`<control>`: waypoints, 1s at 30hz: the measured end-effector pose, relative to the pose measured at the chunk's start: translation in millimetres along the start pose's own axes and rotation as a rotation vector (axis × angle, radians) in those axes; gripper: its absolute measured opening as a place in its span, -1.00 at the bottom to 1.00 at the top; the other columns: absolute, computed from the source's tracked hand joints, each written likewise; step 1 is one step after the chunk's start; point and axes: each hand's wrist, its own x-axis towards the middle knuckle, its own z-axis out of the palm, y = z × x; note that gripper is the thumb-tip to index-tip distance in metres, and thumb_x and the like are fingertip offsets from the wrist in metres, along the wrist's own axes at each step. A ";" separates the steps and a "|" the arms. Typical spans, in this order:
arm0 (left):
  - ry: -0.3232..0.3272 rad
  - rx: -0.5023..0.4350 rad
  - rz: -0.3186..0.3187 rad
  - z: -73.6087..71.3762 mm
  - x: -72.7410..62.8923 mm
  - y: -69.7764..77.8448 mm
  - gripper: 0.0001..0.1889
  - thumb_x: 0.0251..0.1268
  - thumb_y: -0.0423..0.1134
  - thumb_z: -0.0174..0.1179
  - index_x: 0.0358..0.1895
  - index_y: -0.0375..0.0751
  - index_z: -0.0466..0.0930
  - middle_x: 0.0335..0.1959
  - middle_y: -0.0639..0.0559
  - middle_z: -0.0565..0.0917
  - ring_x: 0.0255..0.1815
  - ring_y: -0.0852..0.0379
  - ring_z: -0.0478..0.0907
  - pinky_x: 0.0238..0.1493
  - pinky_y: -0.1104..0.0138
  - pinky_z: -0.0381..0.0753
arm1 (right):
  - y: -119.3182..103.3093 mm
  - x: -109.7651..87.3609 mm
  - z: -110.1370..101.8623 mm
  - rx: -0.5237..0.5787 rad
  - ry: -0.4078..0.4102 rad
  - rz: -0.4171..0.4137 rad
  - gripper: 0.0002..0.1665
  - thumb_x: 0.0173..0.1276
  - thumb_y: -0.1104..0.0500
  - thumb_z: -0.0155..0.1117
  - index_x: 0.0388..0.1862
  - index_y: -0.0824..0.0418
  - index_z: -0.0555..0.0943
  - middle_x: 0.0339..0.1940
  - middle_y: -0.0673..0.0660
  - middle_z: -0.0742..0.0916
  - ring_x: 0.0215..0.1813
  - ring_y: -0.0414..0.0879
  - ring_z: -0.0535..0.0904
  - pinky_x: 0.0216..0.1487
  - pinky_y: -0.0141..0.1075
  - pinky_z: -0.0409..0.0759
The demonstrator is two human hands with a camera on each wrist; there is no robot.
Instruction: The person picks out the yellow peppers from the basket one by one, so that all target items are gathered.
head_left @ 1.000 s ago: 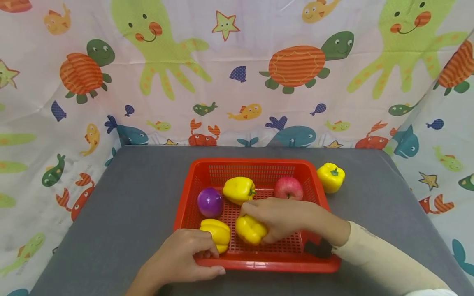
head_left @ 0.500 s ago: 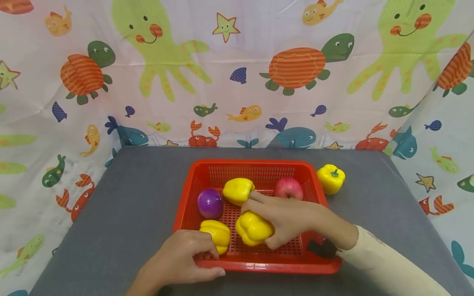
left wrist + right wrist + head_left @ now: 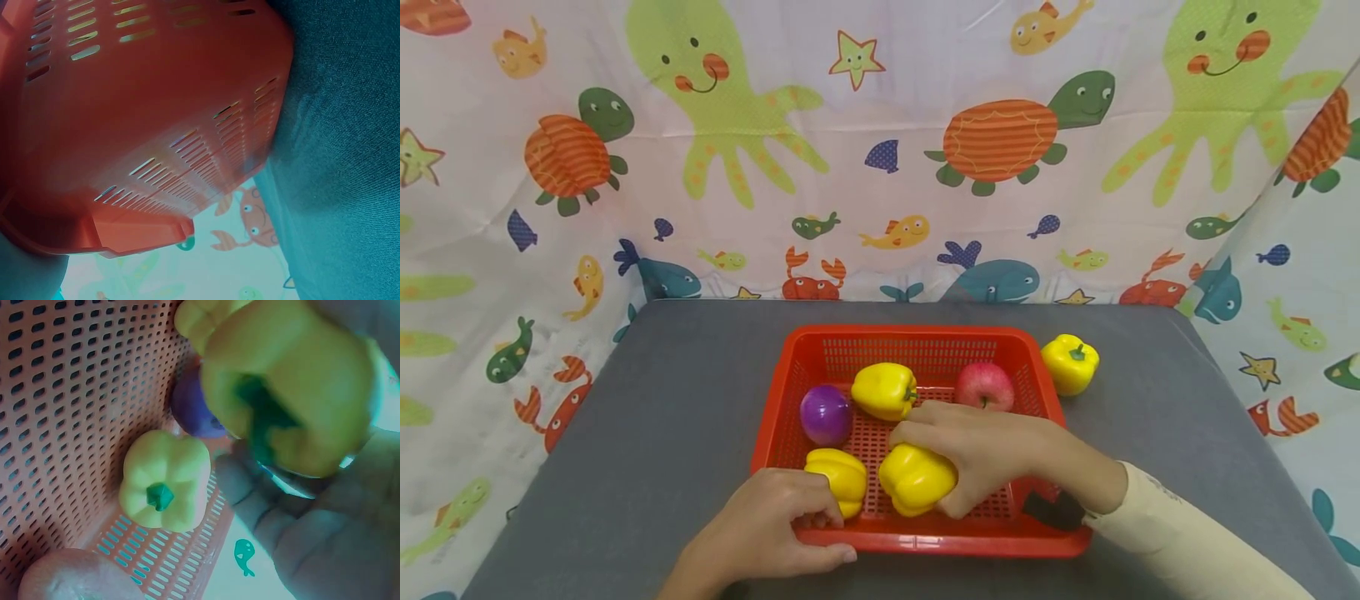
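My right hand [image 3: 981,446] holds a yellow bell pepper [image 3: 917,481] inside the red plastic basket [image 3: 970,546]. Its fingers and thumb are around the pepper, whose green stem [image 3: 269,415] shows in the right wrist view. At the basket's front left corner, my left hand [image 3: 778,521] grips the rim, fingers over the edge and thumb outside. Beside those fingers lies another yellow bell pepper [image 3: 838,479]. Further in are a third yellow pepper [image 3: 882,391], a shiny purple round item [image 3: 826,414] and a red apple [image 3: 985,385].
One more yellow bell pepper [image 3: 1071,364] stands outside the basket, close to its right rim. The basket sits on a grey cloth-covered table [image 3: 677,400]. A sea-animal curtain [image 3: 880,183] encloses the back and sides.
The pepper in my right hand has tilted and shifted slightly right and toward me. My left hand keeps its place on the basket rim.
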 end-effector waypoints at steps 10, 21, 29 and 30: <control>-0.002 -0.004 0.001 1.1 -0.8 0.1 -0.79 0.18 0.19 0.39 -0.37 0.22 0.65 -0.48 0.48 0.46 -0.51 0.54 0.35 -0.42 0.68 0.33 | -1.7 1.9 4.3 0.044 -0.024 -0.051 -0.04 -0.08 0.11 0.61 0.22 -0.12 0.22 0.06 -0.14 0.39 -0.08 -0.26 0.47 -0.09 -0.41 0.55; -0.030 -0.032 -0.050 -0.2 0.0 1.6 -0.77 0.18 0.23 0.37 -0.37 0.24 0.64 -0.49 0.49 0.44 -0.51 0.52 0.35 -0.46 0.60 0.39 | -10.6 -6.8 -3.0 -0.092 0.046 -0.064 -0.14 -0.06 -0.16 0.61 0.22 -0.12 0.42 0.01 -0.19 0.49 0.01 -0.29 0.43 0.01 -0.38 0.55; -0.011 -0.017 -0.026 0.3 -0.3 0.6 -0.78 0.17 0.21 0.39 -0.38 0.25 0.64 -0.49 0.50 0.45 -0.51 0.53 0.35 -0.44 0.65 0.35 | -17.1 -21.6 -14.1 -0.021 0.060 0.029 -0.08 -0.09 -0.01 0.64 0.26 -0.17 0.37 0.06 -0.29 0.51 0.00 -0.32 0.47 0.03 -0.32 0.57; -0.008 -0.014 -0.022 0.5 -0.4 0.5 -0.78 0.17 0.21 0.39 -0.38 0.24 0.64 -0.49 0.49 0.45 -0.51 0.54 0.35 -0.44 0.66 0.34 | -16.8 -23.6 -15.4 -0.010 0.066 0.035 -0.08 -0.07 -0.01 0.63 0.27 -0.17 0.37 0.05 -0.30 0.52 -0.01 -0.32 0.48 0.03 -0.32 0.57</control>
